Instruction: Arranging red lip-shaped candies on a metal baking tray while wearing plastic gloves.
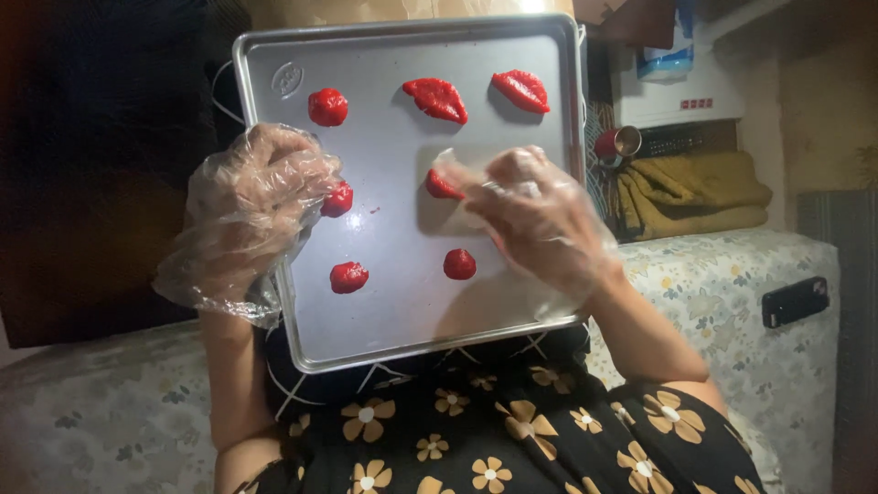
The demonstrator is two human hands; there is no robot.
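Note:
A square metal baking tray [393,311] rests on my lap and holds several red dough pieces. Two are flattened ovals [437,99] near its far edge; the others are small balls [327,107]. Both hands wear loose clear plastic gloves. My left hand [261,197] curls over the tray's left rim, its fingertips touching a red ball [338,199]. My right hand [535,215] hovers over the tray's middle, its fingers pinching a red piece [442,187]. Two more balls [348,276] lie nearer to me.
A floral cushion or mattress [768,274] lies under and beside me. A black phone-like object [795,301] sits at right. Folded olive cloth [695,192] and a metal cup [624,143] are behind the tray. My lap is covered by dark flowered fabric [494,439].

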